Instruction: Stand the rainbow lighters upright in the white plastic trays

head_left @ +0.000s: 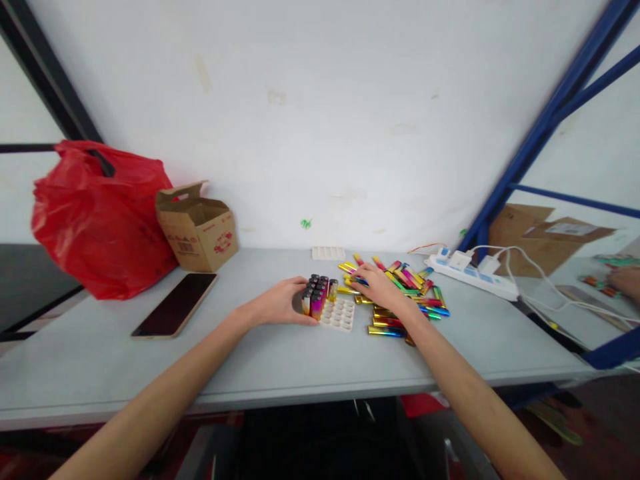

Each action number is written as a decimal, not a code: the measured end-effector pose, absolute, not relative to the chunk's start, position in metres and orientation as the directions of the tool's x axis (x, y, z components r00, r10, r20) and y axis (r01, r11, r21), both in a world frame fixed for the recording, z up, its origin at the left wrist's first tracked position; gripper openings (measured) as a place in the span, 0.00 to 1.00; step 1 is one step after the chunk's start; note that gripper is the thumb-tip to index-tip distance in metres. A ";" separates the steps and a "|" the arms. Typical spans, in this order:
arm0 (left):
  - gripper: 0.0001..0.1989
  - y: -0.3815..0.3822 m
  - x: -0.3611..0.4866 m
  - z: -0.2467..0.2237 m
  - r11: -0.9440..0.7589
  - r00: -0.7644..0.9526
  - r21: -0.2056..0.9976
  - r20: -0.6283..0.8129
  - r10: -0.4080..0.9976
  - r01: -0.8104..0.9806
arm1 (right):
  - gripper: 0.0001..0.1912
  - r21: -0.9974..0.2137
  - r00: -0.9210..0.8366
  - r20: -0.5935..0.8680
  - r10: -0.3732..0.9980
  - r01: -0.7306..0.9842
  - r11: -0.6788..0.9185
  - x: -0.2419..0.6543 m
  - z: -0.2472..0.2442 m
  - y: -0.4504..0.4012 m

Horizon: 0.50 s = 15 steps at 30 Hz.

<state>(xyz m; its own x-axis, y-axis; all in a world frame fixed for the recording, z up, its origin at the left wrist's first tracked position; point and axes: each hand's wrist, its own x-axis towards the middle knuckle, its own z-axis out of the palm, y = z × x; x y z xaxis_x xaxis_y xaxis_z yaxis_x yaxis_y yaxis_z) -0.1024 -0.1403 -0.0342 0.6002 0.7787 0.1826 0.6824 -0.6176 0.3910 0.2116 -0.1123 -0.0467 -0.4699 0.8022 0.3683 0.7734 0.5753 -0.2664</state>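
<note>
A white tray (pixel 339 316) with rows of round holes lies on the table. Several shiny tubes with black tops (pixel 316 293) stand upright in its left part, purple, gold and silver on their sides. My left hand (pixel 280 303) curves around the tray's left end, thumb at the near side and fingers at the far side. To the right lies a loose pile of metallic tubes (pixel 395 320) in gold, red, blue and green. My right hand (pixel 377 287) is over the pile's left side, its curled fingers on a gold and blue tube, the fingertips partly hidden.
A second white tray (pixel 329 253) lies by the wall. At left are a phone (pixel 175 307), an open cardboard box (pixel 197 230) and a red plastic bag (pixel 103 220). A power strip (pixel 473 275) with cables lies right. Beyond the blue frame, another person's hand (pixel 625 280) shows.
</note>
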 end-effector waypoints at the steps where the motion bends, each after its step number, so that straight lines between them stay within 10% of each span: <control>1: 0.45 -0.140 -0.102 -0.034 -0.615 0.598 0.389 0.180 0.781 0.686 | 0.09 -0.275 -0.464 0.372 0.804 0.772 0.573 0.212 -0.045 -0.114; 15: 0.45 -0.142 -0.102 -0.032 -0.599 0.598 0.418 0.151 0.787 0.683 | 0.10 -0.316 -0.510 0.336 0.792 0.731 0.604 0.208 -0.043 -0.125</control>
<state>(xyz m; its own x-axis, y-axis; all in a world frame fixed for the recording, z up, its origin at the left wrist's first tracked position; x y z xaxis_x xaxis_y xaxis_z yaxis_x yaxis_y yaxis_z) -0.1016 -0.1424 -0.0319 0.5980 0.7872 0.1508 0.6831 -0.5990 0.4179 0.2083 -0.1246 -0.0427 -0.5096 0.7922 0.3359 0.7311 0.6045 -0.3165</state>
